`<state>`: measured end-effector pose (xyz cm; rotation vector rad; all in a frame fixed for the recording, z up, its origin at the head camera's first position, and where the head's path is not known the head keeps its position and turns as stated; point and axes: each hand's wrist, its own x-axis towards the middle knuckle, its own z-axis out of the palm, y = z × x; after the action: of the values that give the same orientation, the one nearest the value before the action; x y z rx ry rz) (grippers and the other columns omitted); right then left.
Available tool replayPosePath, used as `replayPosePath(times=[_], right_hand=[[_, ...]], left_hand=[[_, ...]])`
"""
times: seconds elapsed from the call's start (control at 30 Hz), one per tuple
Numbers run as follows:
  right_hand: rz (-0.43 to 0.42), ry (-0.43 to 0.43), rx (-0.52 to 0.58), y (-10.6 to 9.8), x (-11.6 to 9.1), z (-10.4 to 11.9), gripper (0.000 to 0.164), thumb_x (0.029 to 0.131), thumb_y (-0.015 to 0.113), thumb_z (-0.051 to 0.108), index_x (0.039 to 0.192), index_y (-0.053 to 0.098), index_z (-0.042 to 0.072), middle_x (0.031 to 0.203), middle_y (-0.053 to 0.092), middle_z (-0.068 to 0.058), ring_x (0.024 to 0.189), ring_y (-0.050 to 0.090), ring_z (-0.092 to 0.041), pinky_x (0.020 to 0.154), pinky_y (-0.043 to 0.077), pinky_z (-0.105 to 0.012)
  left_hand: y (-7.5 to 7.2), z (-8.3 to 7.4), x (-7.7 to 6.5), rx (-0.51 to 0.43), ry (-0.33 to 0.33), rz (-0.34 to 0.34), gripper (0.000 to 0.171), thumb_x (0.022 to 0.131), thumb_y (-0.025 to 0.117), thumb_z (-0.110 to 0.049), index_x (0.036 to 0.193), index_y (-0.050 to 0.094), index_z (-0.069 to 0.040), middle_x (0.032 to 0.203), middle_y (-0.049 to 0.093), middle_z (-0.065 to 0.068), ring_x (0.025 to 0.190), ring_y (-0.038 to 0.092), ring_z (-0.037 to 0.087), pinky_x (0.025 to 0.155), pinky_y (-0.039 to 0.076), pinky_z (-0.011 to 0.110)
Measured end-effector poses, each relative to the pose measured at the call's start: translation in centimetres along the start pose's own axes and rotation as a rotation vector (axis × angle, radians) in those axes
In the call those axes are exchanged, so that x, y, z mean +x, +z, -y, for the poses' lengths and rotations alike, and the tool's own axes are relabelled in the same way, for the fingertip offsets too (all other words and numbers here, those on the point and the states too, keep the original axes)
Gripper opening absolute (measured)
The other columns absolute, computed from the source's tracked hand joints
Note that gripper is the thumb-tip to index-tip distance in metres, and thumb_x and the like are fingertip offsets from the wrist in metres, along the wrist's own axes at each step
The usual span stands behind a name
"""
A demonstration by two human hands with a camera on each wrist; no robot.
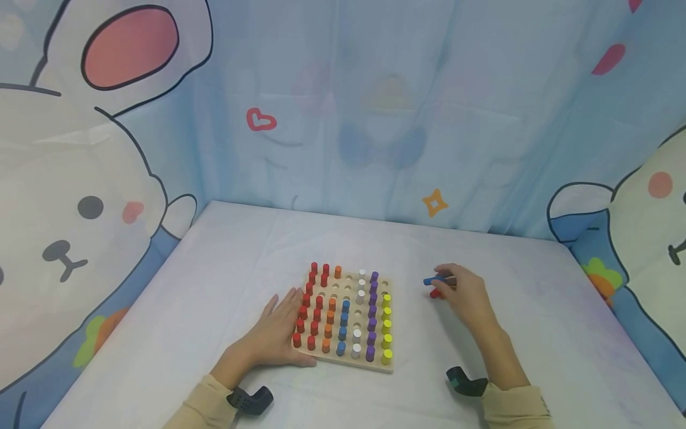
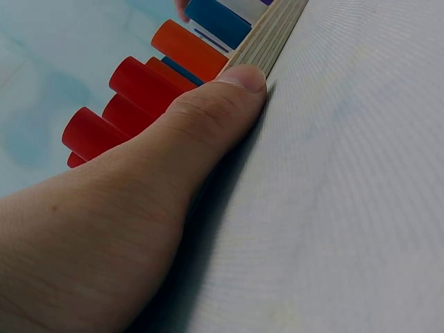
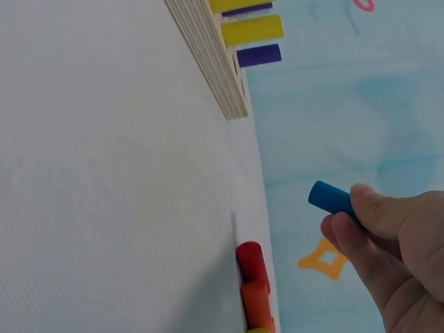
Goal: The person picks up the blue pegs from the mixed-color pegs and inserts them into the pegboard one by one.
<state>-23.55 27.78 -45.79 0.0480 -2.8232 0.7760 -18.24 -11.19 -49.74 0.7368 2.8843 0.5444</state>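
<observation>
A wooden pegboard (image 1: 379,366) stands on the white cloth, with rows of red, orange, blue, white, purple and yellow pegs upright in its holes. My left hand (image 1: 276,335) lies along its left side, fingers extended; in the left wrist view the thumb (image 2: 201,121) presses the board's layered edge. To the right of the board, my right hand (image 1: 467,295) pinches a blue peg (image 1: 433,280) between thumb and fingertips. The right wrist view shows this blue peg (image 3: 331,199) held nearly sideways. Below that hand lies a red peg (image 1: 435,293) on the cloth.
Several holes near the board's far and middle part (image 1: 348,286) hold no peg. Beside the loose red peg, an orange peg (image 3: 257,305) lies on the cloth in the right wrist view. A blue printed curtain (image 1: 321,179) hangs behind the table.
</observation>
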Motion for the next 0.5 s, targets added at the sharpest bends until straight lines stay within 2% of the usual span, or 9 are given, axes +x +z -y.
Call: replayPosePath(times=[0.13,0.23,0.4,0.5], right_hand=[[-0.068,-0.018,-0.033,3.1,1.3,-2.7,0.023,0.085,0.072,0.025,0.104,0.062,0.018,0.101,0.065,-0.001,0.087,0.068,-0.019,0.067,0.059,-0.034],[-0.086,-0.030,-0.026,4.7,1.9,-4.1,0.023,0.085,0.072,0.028,0.105,0.064,0.021,0.102,0.062,0.002,0.085,0.067,-0.017,0.070,0.059,-0.038],[-0.126,-0.067,-0.037,5.3,2.0,-3.7,0.024,0.085,0.072,0.026,0.108,0.067,0.022,0.106,0.061,0.000,0.092,0.067,-0.021,0.072,0.059,-0.038],[-0.130,-0.096,-0.028,4.4,1.4,-2.0,0.024,0.086,0.071,0.022,0.110,0.068,0.017,0.108,0.062,-0.005,0.096,0.066,-0.025,0.075,0.058,-0.039]], left_hand=[[0.0,0.0,0.0,0.001,-0.001,0.003,0.130,0.062,0.059,-0.083,0.153,0.007,-0.007,0.161,0.009,0.006,0.149,0.004,0.021,0.120,0.001,0.051],[-0.1,0.0,0.0,-0.006,-0.002,0.005,0.130,0.062,0.060,-0.082,0.153,0.007,-0.007,0.161,0.010,0.006,0.149,0.004,0.022,0.120,0.001,0.051],[-0.1,-0.1,0.0,-0.012,-0.004,0.006,0.130,0.062,0.061,-0.082,0.153,0.007,-0.007,0.161,0.010,0.006,0.149,0.004,0.022,0.119,0.001,0.051],[-0.1,0.0,0.0,-0.013,-0.005,0.006,0.130,0.061,0.060,-0.082,0.153,0.007,-0.007,0.161,0.009,0.006,0.149,0.004,0.022,0.119,0.001,0.051]])
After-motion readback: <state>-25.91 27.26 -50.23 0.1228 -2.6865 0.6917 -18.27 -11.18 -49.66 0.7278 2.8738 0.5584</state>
